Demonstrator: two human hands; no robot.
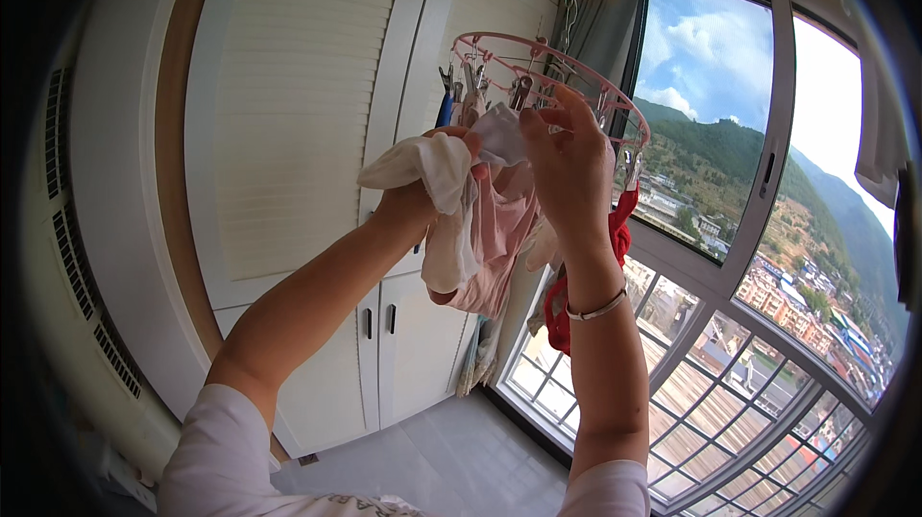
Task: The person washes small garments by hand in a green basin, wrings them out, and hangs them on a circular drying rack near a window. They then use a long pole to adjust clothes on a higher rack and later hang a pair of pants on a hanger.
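Observation:
A pink round clip hanger (605, 79) hangs from a metal chain (569, 13) at face height, with small clips around and inside its ring. My left hand (425, 193) is closed around white socks (432, 164), which drape over the fingers and hang below. A pale end of cloth (498, 134) reaches from it to my right hand (573, 157), whose thumb and fingertips pinch its edge just under the ring. A brown clip (521, 92) hangs right above that cloth. Behind the hands, pink underwear (497, 229) and a red garment (623, 229) hang from the ring.
White louvred cabinet doors (302, 121) stand behind and to the left. On the right is a sliding window (706, 106) with a barred lower part (691, 409). A grey curtain (601, 6) hangs beside it. Grey floor tiles (425, 459) lie below.

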